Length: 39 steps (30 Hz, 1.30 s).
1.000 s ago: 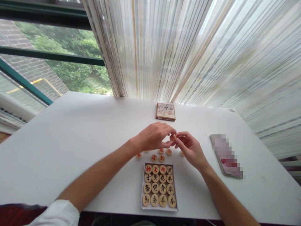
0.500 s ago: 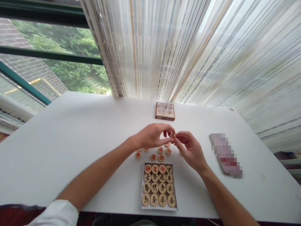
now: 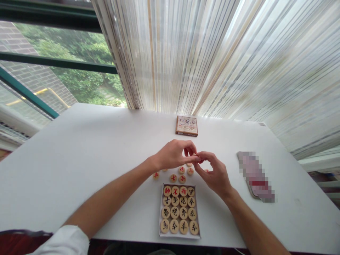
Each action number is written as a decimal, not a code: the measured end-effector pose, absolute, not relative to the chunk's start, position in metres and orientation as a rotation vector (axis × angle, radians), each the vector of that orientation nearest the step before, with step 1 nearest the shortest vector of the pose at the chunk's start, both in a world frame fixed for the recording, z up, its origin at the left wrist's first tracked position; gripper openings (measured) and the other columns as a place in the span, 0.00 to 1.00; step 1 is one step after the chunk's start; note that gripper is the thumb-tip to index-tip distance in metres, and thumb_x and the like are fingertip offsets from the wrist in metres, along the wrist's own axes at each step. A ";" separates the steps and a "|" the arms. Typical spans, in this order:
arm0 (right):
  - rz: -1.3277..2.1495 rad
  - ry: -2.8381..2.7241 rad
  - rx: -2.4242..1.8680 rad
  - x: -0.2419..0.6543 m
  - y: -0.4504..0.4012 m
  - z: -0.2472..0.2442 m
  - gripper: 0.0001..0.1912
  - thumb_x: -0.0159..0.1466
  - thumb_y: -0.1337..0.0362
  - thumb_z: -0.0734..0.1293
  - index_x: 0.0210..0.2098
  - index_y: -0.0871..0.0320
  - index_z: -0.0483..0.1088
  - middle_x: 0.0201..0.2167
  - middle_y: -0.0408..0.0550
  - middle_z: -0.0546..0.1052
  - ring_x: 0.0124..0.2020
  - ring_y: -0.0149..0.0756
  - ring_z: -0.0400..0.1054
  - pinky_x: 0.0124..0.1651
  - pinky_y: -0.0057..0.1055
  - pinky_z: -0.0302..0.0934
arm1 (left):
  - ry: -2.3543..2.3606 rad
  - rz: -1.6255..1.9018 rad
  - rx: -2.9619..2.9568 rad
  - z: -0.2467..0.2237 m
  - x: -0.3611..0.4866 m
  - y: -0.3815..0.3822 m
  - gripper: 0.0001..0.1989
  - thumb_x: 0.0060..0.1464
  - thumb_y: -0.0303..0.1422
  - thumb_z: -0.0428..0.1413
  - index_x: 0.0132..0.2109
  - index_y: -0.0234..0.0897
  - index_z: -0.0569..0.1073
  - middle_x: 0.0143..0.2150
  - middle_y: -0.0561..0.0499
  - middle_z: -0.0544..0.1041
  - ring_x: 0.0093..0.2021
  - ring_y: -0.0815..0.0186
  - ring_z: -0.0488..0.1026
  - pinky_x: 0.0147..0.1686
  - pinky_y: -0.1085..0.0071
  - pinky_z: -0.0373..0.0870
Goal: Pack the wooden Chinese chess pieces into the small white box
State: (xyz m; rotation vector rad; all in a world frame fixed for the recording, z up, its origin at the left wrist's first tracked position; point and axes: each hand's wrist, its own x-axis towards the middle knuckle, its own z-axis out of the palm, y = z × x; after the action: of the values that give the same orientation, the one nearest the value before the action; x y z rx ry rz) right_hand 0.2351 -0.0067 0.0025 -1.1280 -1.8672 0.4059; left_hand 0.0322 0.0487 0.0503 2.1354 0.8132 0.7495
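Note:
My left hand (image 3: 174,155) and my right hand (image 3: 214,173) meet above the white table, their fingertips closed on a small wooden xiangqi piece (image 3: 198,158) that is almost fully hidden. Just below my hands lie several loose round wooden pieces, such as one with a red character (image 3: 173,178). Nearer to me, a shallow white box lid (image 3: 180,235) holds several rows of pieces with black and red characters. Neither hand touches the lid.
The white table (image 3: 79,177) ends at a striped sheer curtain (image 3: 172,60) and a window. A small printed game box (image 3: 186,125) stands at the far edge. A pixelated phone-like object (image 3: 256,176) lies to the right.
The piece showing between my fingertips earlier is now nearly covered by them. My right hand has shifted slightly lower and to the right.

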 end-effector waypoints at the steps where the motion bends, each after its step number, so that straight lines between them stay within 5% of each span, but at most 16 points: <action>1: 0.396 -1.874 -1.130 0.235 -0.007 0.002 0.12 0.66 0.66 0.70 0.47 0.51 0.68 0.37 0.47 0.78 0.34 0.36 0.74 0.22 0.26 0.68 | 0.827 0.744 2.126 0.050 0.033 0.048 0.10 0.59 0.38 0.63 0.41 0.35 0.78 0.34 0.51 0.81 0.34 0.67 0.78 0.36 0.71 0.73; 24: 0.392 -1.869 -1.146 0.233 -0.007 0.000 0.10 0.66 0.64 0.70 0.45 0.51 0.67 0.36 0.46 0.76 0.33 0.36 0.72 0.23 0.27 0.69 | 0.789 0.701 2.120 0.057 0.029 0.047 0.06 0.63 0.32 0.58 0.42 0.35 0.79 0.35 0.50 0.83 0.34 0.68 0.79 0.36 0.71 0.73; 39: 0.492 -1.794 -1.077 0.237 -0.002 0.000 0.13 0.68 0.63 0.69 0.50 0.52 0.66 0.40 0.48 0.78 0.37 0.38 0.75 0.41 0.39 0.75 | 0.787 0.743 2.097 0.054 0.031 0.047 0.08 0.63 0.32 0.58 0.47 0.35 0.76 0.38 0.50 0.82 0.37 0.66 0.79 0.38 0.69 0.76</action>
State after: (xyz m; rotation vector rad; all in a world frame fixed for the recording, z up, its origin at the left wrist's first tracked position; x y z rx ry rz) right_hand 0.2367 -0.0023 0.0000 -1.0766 -1.7936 0.4924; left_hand 0.0311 0.0468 0.0538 2.0970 0.7871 0.7434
